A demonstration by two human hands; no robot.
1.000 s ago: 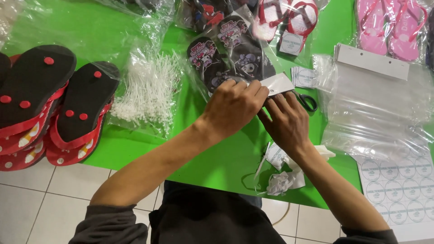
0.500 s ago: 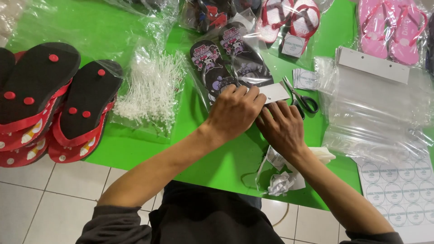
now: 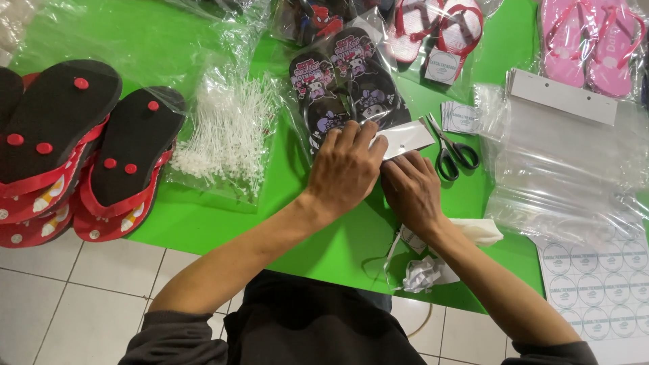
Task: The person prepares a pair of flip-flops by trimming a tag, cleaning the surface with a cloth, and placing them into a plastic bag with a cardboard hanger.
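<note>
Both hands meet at the centre of the green desk, pressing on the white header card of a clear bag holding dark printed flip-flops. The left hand lies flat, fingers stretched onto the bag's lower end; the right hand sits just at its 4 o'clock, fingers curled down on the card's edge, so how tight that grip is cannot be told.

At 3 o'clock of the hands lie black-handled scissors, then a stack of empty clear bags with a white strip along its top. At 5 o'clock, a sheet of round white stickers. At 12 to 1 o'clock, bagged red-and-white sandals carry a square white tag; pink ones lie at 2. At 9 o'clock, a bag of white plastic ties, then black-soled red sandals.

Compared with half a second earlier, the hands have stayed on the card, the left hand's fingers now reaching slightly further up the bag.
</note>
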